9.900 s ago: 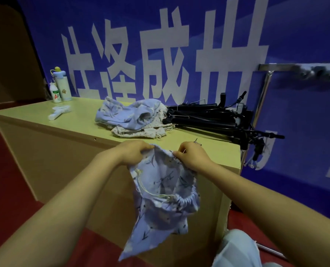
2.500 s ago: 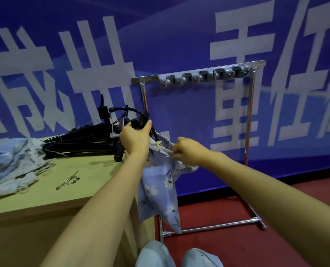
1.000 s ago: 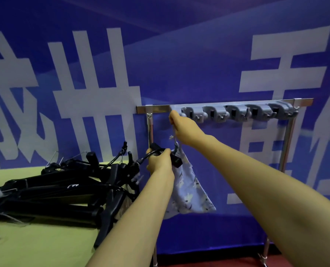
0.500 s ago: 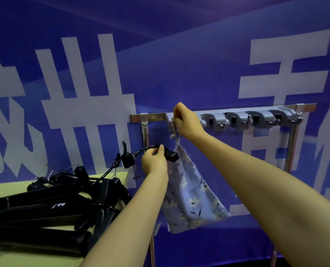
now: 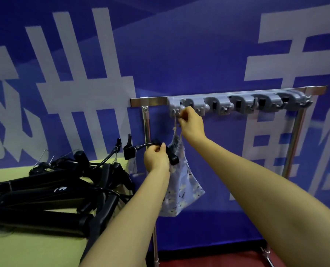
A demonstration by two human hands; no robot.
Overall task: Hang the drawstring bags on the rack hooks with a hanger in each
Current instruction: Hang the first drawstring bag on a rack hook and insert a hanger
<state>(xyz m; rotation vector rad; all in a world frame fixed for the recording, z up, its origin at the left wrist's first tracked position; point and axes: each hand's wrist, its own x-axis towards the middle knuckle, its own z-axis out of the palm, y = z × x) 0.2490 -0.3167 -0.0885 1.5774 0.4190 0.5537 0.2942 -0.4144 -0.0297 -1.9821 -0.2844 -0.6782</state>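
Note:
A pale blue flowered drawstring bag (image 5: pixel 180 191) hangs below the leftmost hook (image 5: pixel 176 112) of the grey hook strip (image 5: pixel 237 104) on the metal rack. Its cord (image 5: pixel 174 125) runs up to that hook. My right hand (image 5: pixel 191 123) pinches the cord right at the hook. My left hand (image 5: pixel 156 158) grips a black hanger (image 5: pixel 141 148) at the bag's gathered mouth; one end of it sticks out beside the cloth. How much of the hanger is inside the bag is hidden.
A heap of black hangers (image 5: pixel 50 191) lies on the yellow-green table (image 5: pixel 25 249) at the left. The rack's upright poles (image 5: pixel 145 122) stand before a blue banner wall with white characters. Several hooks to the right bear nothing. Red floor shows below.
My right hand has come down slightly at the leftmost hook, with the cord now running from it. My left hand has kept hold of the hanger at the bag's mouth.

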